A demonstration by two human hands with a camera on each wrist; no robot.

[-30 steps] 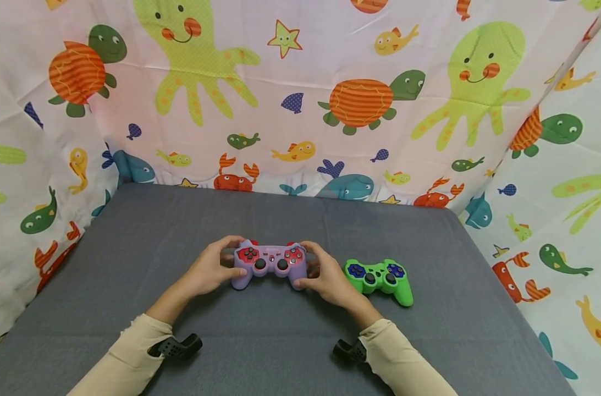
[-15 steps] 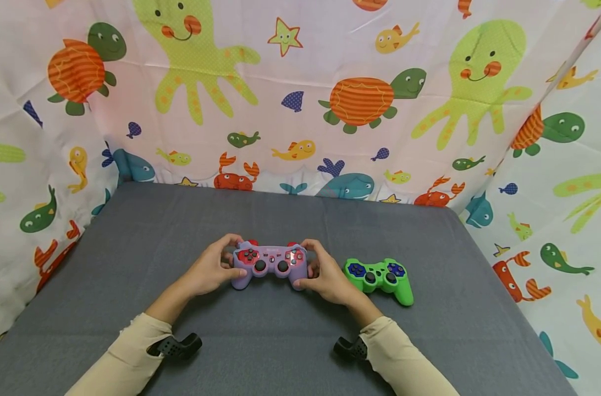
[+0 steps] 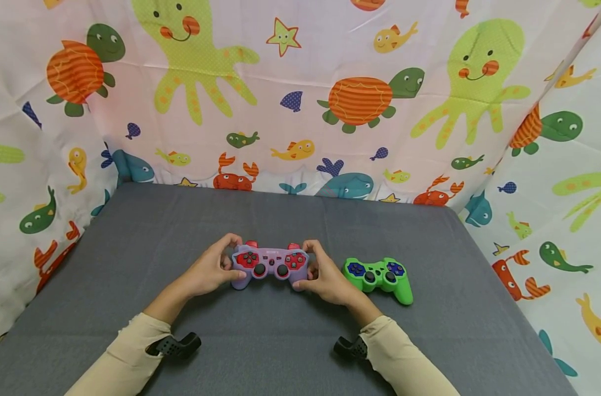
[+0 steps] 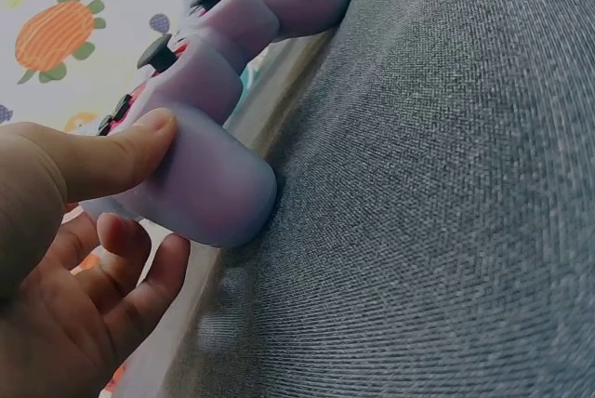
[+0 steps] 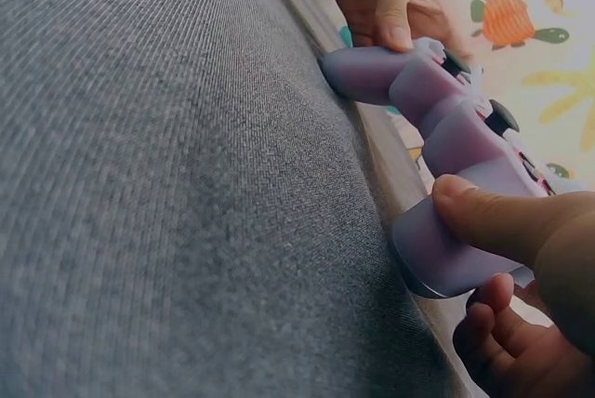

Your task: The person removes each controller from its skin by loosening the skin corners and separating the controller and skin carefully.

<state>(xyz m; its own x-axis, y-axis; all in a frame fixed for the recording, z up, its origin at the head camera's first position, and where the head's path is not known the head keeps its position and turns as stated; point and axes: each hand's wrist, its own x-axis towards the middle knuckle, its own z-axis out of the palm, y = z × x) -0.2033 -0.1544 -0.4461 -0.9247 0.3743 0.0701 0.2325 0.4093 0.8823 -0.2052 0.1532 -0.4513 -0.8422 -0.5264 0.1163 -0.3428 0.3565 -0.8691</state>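
A purple game controller (image 3: 271,260) with red button areas and two black thumbsticks is held level between both hands, low at the grey cloth. My left hand (image 3: 212,269) pinches its left end, thumb on the grip and index finger at the top edge. On the other end my right hand (image 3: 326,275) does likewise. In the left wrist view the controller (image 4: 200,170) has its near grip tip at the cloth. From the right wrist, the controller (image 5: 446,240) shows the thumb pressed on its grip. A green controller (image 3: 378,278) with blue button areas lies right of my right hand.
The grey cloth-covered table (image 3: 260,346) stretches all around the hands. Behind and at both sides hangs a white curtain (image 3: 300,66) printed with sea animals. A black strap piece (image 3: 176,346) sits at the left cuff, and another black piece (image 3: 351,348) at the right cuff.
The purple controller has tilted slightly, so its red shoulder buttons show more at the top edge. Both hands keep their hold, and the green controller has not moved.
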